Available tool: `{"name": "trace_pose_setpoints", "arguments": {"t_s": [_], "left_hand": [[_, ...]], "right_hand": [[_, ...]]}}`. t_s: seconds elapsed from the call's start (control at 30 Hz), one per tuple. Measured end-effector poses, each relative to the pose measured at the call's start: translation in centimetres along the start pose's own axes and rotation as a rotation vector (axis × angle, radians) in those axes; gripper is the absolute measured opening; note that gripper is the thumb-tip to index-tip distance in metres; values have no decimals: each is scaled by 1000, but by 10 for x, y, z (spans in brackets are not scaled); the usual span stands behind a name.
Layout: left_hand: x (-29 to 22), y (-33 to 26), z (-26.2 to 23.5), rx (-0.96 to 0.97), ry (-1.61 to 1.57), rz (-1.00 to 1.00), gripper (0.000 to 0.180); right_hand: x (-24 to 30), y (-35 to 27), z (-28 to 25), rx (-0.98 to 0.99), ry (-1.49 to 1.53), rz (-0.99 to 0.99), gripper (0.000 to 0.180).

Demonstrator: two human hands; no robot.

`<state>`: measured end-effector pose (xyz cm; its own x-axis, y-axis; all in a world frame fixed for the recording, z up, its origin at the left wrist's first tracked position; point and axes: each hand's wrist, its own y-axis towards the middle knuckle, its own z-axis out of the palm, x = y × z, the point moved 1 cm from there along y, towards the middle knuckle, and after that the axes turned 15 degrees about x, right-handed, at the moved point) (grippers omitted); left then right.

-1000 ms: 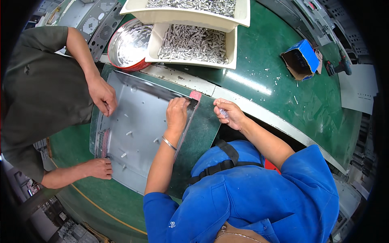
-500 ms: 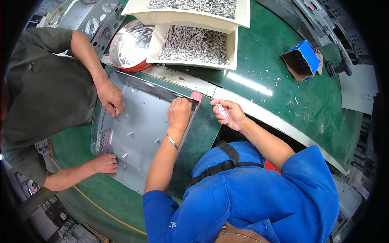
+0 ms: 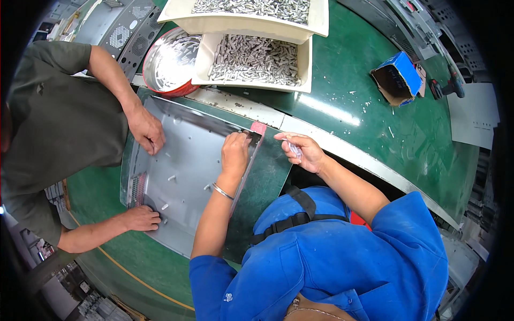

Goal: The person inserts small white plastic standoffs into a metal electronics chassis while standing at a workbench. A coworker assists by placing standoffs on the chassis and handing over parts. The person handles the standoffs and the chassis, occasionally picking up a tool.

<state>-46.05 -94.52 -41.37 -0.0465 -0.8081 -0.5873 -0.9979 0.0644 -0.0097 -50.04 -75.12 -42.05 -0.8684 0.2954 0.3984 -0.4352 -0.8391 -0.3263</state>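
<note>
Fingers of the left hand (image 3: 235, 152) press the grey sheet-metal panel (image 3: 187, 176) at its one-o'clock corner while the right hand (image 3: 301, 152) pinches small fasteners (image 3: 294, 151), seemingly mid-fitting, so the next insertion needs careful alignment.

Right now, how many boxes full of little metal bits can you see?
2. One cream tray sits beside the red-rimmed bowl; the other cream tray sits behind it, partly overlapping it. More may lie outside the picture.
</note>
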Motion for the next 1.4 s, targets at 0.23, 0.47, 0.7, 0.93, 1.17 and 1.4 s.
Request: {"name": "trace_pose_setpoints", "arguments": {"t_s": [0.23,0.47,0.7,0.93,1.17,1.4], "left_hand": [[-1,-1,-2,-41,-149,-77,8],[0,1,0,-40,-125,-73,9],[1,1,0,-49,-22,-55,7],[-3,3,1,-36,144,11,5],[-1,5,5,-9,187,-6,12],[-7,3,-4,-6,45,-42,11]], "right_hand": [[1,0,-1,-9,-15,-9,29],[-1,3,-2,-30,-28,4,29],[-2,3,-3,-35,-23,3,29],[-2,4,-5,-51,-33,5,29],[-4,6,-5,-75,-27,23,36],[0,7,0,-115,-29,30,40]]}}
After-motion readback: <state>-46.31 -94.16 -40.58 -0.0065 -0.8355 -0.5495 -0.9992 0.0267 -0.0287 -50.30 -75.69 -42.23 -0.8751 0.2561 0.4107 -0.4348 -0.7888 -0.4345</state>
